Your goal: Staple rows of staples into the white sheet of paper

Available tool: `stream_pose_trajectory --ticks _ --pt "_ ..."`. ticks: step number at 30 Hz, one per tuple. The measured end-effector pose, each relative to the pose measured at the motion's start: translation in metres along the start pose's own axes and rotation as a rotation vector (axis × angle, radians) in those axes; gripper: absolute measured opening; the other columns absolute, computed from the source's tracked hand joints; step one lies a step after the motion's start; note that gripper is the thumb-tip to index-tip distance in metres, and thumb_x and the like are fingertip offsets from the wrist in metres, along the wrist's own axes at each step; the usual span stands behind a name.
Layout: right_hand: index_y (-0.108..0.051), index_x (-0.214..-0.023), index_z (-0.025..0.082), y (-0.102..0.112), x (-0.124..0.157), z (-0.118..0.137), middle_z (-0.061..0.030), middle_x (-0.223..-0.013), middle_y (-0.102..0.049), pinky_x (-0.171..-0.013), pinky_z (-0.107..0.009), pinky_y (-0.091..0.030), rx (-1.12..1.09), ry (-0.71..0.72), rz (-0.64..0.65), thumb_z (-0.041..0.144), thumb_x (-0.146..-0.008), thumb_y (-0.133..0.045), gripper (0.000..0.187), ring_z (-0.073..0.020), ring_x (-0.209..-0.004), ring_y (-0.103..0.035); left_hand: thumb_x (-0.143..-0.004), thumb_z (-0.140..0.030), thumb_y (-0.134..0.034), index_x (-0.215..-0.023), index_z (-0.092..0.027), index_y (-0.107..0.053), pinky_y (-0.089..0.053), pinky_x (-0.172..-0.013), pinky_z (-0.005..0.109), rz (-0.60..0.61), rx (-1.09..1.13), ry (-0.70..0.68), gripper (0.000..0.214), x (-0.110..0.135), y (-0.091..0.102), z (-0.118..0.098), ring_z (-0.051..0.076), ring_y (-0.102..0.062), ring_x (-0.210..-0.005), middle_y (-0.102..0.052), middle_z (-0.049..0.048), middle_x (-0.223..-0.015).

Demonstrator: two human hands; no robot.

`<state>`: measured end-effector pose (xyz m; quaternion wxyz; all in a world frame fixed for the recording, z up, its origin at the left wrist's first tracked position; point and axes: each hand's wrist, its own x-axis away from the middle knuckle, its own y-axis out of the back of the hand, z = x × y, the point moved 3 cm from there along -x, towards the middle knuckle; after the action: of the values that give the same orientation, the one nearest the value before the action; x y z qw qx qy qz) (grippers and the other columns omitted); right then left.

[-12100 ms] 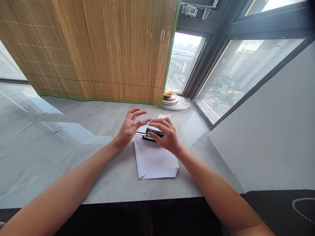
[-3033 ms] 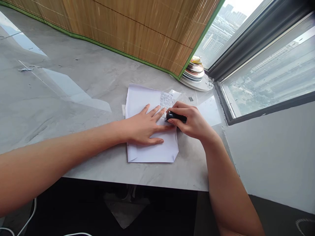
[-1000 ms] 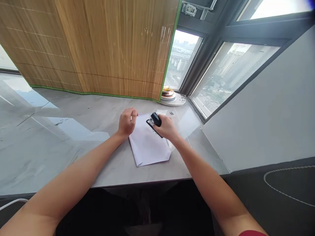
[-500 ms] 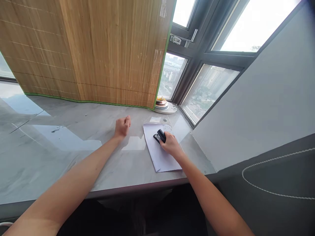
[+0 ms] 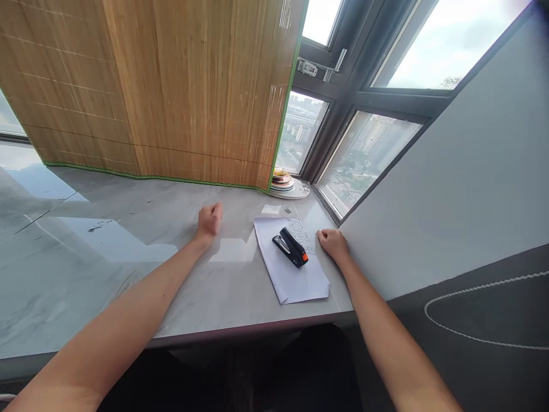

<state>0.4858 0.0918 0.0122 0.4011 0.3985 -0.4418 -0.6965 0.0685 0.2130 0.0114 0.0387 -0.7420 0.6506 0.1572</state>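
A black stapler (image 5: 290, 247) with an orange end lies on white sheets of paper (image 5: 295, 285), which have writing near their upper right. My right hand (image 5: 333, 244) rests on the counter just right of the paper, closed, with nothing visible in it. To the left of the paper, my left hand (image 5: 210, 220) sits on the counter as a fist, apart from everything else. Beyond the top edge of the paper are small staple strips (image 5: 288, 210) and a small white slip (image 5: 271, 209).
A bamboo blind (image 5: 193, 97) hangs down to the back of the grey marbled counter (image 5: 231, 312). Stacked plates (image 5: 283, 184) stand in the corner by the window (image 5: 351, 157). A white wall (image 5: 429, 212) rises at the right, with a beaded cord (image 5: 454, 336) hanging near it.
My right hand has let go of the stapler and moved right, off the paper onto the counter. The stapler stays on the paper, which has shifted slightly right. The left fist is almost unchanged.
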Motion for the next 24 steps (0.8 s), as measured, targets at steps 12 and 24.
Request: stream_pose_trajectory --ticks 12,24 --pt "-0.070 -0.098 0.022 -0.007 -0.008 0.046 -0.0110 -0.108 -0.071 -0.098 -0.042 -0.050 -0.147 0.443 -0.131 0.043 -0.101 -0.052 0.028 -0.0283 -0.106 -0.064 -0.074 -0.031 -0.053 -0.057 -0.024 -0.020 -0.014 -0.046 0.028 -0.029 0.162 0.148 0.037 -0.003 -0.001 -0.002 0.008 -0.018 -0.048 -0.018 -0.0048 -0.053" --pt "-0.025 -0.168 0.004 -0.072 -0.040 0.115 -0.0211 -0.178 -0.011 -0.135 -0.044 -0.007 0.034 0.419 0.329 0.068 -0.108 -0.022 0.087 -0.0293 -0.167 -0.006 -0.076 -0.029 -0.053 -0.061 -0.024 -0.017 -0.009 -0.048 0.031 -0.011 0.166 0.149 0.039 0.002 0.004 0.000 0.009 -0.013 -0.050 -0.015 -0.0042 -0.058"
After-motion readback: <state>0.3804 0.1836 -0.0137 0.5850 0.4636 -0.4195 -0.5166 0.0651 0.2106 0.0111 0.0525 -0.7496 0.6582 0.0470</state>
